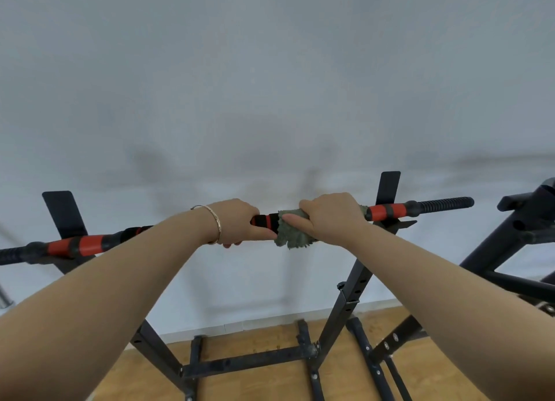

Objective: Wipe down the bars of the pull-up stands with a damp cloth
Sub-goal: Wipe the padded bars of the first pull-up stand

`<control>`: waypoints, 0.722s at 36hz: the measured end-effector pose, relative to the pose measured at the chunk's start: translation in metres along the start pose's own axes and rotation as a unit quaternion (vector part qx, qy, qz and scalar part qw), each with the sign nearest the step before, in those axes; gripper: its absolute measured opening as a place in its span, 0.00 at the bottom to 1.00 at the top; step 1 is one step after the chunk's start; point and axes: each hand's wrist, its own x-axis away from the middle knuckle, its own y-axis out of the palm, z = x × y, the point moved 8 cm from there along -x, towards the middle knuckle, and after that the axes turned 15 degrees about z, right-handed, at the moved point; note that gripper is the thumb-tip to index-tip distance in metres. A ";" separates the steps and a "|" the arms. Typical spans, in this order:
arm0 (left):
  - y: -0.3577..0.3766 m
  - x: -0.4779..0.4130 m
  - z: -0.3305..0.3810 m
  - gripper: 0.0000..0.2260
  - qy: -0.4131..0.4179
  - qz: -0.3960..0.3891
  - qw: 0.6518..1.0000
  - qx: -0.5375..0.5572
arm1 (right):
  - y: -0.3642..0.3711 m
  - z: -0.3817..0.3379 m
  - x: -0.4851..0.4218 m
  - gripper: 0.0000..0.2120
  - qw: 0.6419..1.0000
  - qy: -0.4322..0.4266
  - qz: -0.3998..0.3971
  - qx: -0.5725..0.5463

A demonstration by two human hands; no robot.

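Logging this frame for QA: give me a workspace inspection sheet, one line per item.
Surface: wooden floor; base of the stand rests on it.
Job's things: bar with red and black grips lies across the stand; green cloth wrapped round it near the middle.
Clutter: nothing seen.
Grippers: left hand grips the bare bar beside the cloth; right hand grips the cloth round the bar.
Cables: nothing seen.
Surroundings: white wall behind; second stand at right edge.
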 end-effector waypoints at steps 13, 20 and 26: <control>-0.007 0.008 0.007 0.27 0.109 0.176 0.956 -0.210 | 0.025 0.006 -0.014 0.34 0.930 0.147 -0.277 -0.192; -0.006 0.011 -0.021 0.24 -0.025 -0.060 0.998 0.008 | -0.010 -0.006 0.018 0.29 0.994 0.052 0.090 0.027; 0.005 0.008 -0.026 0.25 -0.022 -0.069 0.997 0.033 | -0.013 -0.005 0.017 0.28 0.986 0.033 0.163 0.013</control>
